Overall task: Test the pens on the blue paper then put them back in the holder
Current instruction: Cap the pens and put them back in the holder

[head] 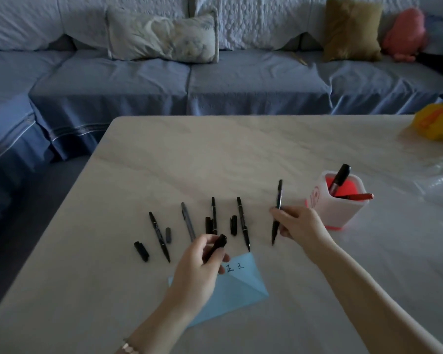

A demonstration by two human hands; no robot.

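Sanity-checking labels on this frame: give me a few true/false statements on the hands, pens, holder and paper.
1. The right hand holds a black pen. True.
2. The holder is empty. False: a black marker and a red pen sit in it.
3. The blue paper has writing on it. True.
4. The left hand is open and empty. False: its fingers hold a black cap.

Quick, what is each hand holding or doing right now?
Left hand: holds a black pen cap.
Right hand: holds an uncapped black pen.
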